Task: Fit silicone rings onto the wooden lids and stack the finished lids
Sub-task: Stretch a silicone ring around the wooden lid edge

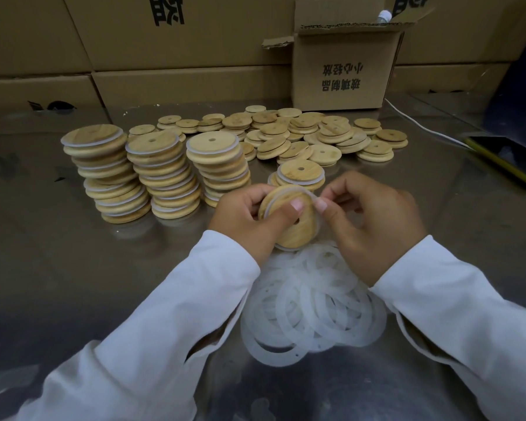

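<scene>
Left hand (249, 217) grips a tilted lid (295, 229), thumb across its face; right hand (374, 226) pinches the ring (304, 191) at its rim.

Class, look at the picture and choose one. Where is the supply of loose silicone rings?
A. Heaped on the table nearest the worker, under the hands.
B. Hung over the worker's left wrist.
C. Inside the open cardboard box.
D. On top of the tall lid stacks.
A: the heap of loose rings lies on the metal table, right beneath the left hand gripping a lid and the right hand pinching its ring.
</scene>
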`<act>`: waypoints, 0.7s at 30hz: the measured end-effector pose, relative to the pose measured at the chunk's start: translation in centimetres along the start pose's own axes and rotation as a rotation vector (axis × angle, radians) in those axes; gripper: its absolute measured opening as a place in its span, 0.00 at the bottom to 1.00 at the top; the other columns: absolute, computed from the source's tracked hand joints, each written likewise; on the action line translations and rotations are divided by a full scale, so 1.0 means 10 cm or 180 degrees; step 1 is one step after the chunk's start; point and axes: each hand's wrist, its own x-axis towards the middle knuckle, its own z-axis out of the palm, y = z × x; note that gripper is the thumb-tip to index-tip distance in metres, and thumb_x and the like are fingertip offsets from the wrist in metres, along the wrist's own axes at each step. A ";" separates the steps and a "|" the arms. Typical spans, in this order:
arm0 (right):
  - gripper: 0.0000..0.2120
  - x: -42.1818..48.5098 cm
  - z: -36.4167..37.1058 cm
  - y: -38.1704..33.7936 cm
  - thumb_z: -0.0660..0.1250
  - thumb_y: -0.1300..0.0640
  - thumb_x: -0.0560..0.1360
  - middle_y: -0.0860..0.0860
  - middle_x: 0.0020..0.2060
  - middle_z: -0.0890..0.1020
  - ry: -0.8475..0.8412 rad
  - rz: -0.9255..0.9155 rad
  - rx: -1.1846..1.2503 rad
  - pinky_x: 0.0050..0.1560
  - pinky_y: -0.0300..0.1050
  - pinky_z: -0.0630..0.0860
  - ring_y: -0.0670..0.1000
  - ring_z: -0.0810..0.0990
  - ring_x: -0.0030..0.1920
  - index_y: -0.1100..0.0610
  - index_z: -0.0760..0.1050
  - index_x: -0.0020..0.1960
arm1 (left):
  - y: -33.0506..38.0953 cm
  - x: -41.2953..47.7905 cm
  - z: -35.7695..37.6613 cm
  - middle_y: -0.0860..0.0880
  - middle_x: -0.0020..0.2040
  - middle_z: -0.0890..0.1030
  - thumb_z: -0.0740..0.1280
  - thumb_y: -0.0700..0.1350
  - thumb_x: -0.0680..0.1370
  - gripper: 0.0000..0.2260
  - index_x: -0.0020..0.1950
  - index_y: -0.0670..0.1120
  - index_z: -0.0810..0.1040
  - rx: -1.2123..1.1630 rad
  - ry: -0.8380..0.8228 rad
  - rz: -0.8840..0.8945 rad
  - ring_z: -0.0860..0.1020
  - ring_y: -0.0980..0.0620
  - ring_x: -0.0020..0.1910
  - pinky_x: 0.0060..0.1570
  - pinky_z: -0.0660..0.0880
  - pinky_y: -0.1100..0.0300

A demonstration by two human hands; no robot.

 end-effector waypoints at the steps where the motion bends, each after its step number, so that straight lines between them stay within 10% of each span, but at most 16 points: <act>1: 0.04 0.00 0.00 0.00 0.62 0.49 0.72 0.43 0.34 0.79 -0.0017 -0.0008 -0.0035 0.41 0.44 0.74 0.47 0.77 0.38 0.46 0.70 0.38 | 0.01 0.00 0.00 0.57 0.30 0.81 0.70 0.40 0.72 0.04 0.40 0.49 0.80 0.0003 0.0000 0.0017 0.78 0.62 0.33 0.37 0.76 0.70; 21: 0.07 0.07 -0.05 0.00 0.69 0.60 0.71 0.45 0.26 0.79 -0.0277 0.0543 0.1392 0.31 0.30 0.73 0.42 0.77 0.26 0.52 0.76 0.35 | -0.04 0.04 -0.07 0.49 0.38 0.84 0.75 0.46 0.64 0.08 0.42 0.49 0.82 -0.0531 -0.0277 -0.0435 0.82 0.51 0.42 0.49 0.79 0.55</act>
